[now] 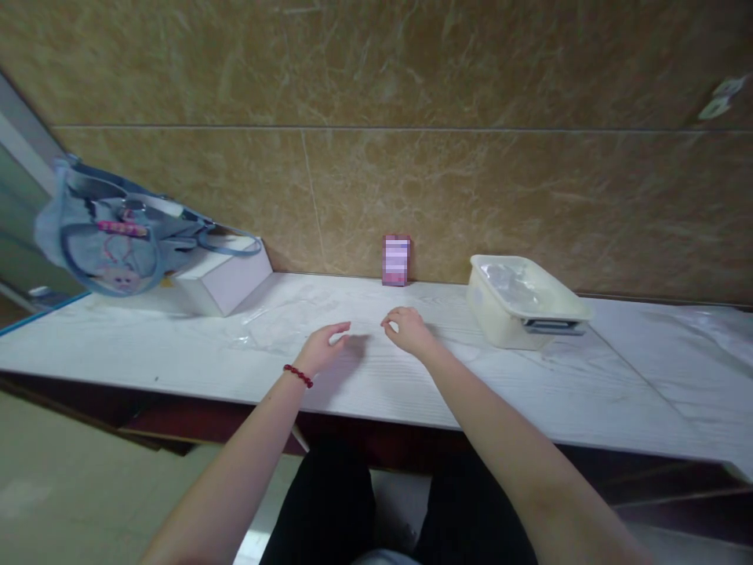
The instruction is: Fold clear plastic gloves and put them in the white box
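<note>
My left hand, with a red bead bracelet at the wrist, hovers over the white wood-grain counter. Its thumb and fingers are apart, with nothing between them. To its right is my right hand, fingers curled and thumb close to the fingertips; whether something small is in it is too small to tell. The hands do not touch each other. Behind them a blurred pink and purple phone-like object stands upright against the wall. A cream plastic box with a grey handle sits to the right of my right hand.
At the left, a light blue bag leans over a white box. Clear plastic film lies left of my left hand, and more plastic is at the far right. A brown marbled wall closes off the back.
</note>
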`<action>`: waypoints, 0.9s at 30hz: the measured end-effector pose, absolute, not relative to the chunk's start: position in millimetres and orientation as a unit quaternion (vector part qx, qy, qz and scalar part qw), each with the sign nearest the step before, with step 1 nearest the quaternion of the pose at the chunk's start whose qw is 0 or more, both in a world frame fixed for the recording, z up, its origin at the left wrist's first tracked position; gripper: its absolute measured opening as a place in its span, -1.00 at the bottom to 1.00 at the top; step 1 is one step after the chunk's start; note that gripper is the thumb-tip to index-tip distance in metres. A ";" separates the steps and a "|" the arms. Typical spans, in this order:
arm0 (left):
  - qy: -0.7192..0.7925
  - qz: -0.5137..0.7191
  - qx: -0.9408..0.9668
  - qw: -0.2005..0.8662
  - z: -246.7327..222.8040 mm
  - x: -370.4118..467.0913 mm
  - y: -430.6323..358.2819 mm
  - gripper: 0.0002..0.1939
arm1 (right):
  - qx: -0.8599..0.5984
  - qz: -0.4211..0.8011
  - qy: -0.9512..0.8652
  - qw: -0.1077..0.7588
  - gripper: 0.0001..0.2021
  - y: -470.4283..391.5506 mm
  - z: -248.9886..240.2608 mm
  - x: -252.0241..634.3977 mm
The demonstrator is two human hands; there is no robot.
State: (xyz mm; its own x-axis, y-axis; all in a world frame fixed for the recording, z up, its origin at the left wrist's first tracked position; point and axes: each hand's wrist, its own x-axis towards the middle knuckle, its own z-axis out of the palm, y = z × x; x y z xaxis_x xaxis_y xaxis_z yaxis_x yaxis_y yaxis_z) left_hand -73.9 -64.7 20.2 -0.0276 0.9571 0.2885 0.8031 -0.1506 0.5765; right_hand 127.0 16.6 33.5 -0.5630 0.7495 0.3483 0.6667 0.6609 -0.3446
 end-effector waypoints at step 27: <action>0.751 0.131 0.646 0.043 4.0 -256.6 -109.9 -0.28 | -0.444 0.238 -0.789 0.352 -0.82 37.9 -11.2 113.7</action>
